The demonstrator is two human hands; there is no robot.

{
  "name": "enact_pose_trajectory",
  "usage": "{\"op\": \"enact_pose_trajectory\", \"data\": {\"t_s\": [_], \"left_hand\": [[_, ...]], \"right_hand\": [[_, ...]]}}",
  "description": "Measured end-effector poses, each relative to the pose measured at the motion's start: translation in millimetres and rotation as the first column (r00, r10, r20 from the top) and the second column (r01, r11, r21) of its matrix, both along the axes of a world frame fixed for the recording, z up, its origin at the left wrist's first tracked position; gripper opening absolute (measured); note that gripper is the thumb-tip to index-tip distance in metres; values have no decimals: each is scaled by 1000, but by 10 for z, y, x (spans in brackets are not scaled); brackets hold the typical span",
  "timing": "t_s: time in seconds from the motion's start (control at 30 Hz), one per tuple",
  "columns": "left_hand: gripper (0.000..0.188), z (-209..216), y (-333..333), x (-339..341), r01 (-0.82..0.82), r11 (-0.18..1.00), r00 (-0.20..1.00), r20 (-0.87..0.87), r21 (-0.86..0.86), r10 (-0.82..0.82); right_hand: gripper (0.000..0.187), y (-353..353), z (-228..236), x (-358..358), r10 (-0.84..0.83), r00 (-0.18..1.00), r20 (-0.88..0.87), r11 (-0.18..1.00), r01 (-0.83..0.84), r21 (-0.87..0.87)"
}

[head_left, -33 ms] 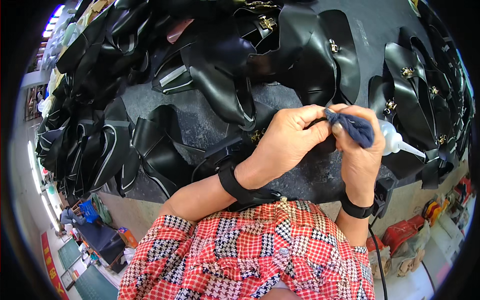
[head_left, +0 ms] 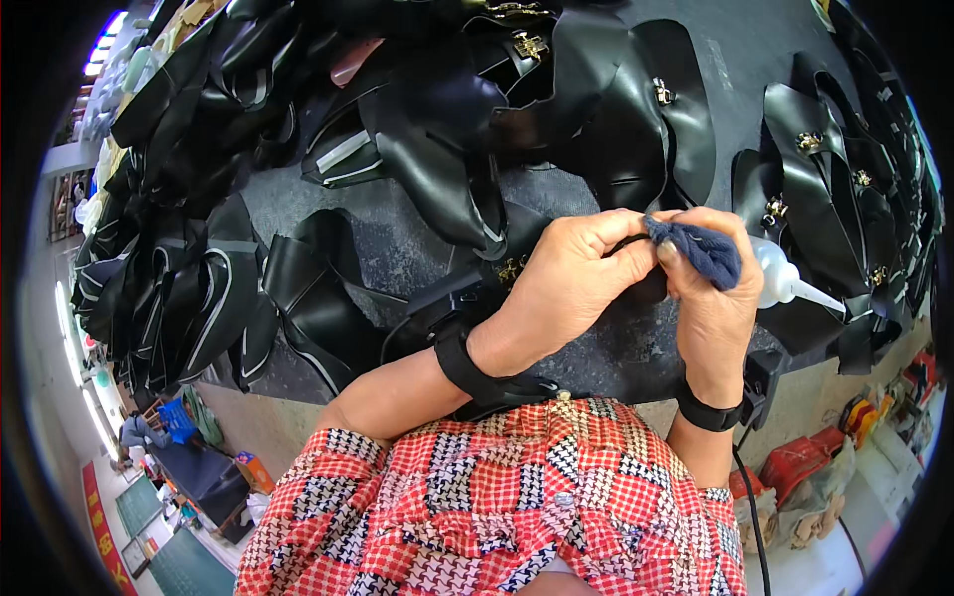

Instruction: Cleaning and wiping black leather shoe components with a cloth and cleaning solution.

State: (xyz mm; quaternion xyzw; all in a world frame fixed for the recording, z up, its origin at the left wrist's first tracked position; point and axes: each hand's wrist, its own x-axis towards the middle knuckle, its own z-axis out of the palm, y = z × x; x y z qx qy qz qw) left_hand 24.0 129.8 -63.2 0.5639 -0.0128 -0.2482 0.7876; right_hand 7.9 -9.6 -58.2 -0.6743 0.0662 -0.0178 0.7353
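Note:
A bunched dark blue cloth (head_left: 708, 256) is pinched in my right hand (head_left: 714, 313), its thumb pressed on the near side. My left hand (head_left: 571, 278) is closed at the fingertips on a thin black strip (head_left: 626, 243) that runs toward the cloth. What the strip belongs to is hidden by my fingers. Just beyond the right hand, a translucent squeeze bottle (head_left: 777, 273) lies with its pointed nozzle to the right; I cannot tell whether the hand touches it. Black leather-like pieces (head_left: 616, 109), some with gold-coloured metal fittings (head_left: 531, 45), lie ahead of both hands.
Piles of black pieces with pale edge strips (head_left: 214, 288) cover the left of the dark worktable (head_left: 298, 204). More pieces with metal fittings (head_left: 810, 142) lie at the right. A black cable (head_left: 757, 517) hangs by my right arm. Red containers (head_left: 803, 465) stand below right.
The blue cloth and my right thumb have shifted very slightly to the left. My left hand looks the same.

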Motion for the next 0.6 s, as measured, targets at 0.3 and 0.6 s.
{"op": "enact_pose_trajectory", "data": {"t_s": [0.3, 0.6], "left_hand": [[16, -20, -121, -96, -43, 990, 985, 174, 133, 19], [22, -53, -7, -15, -88, 996, 989, -124, -29, 84]], "right_hand": [[12, 176, -95, 83, -276, 948, -158, 927, 306, 216], [18, -18, -5, 73, -138, 986, -97, 881, 167, 442]]}}
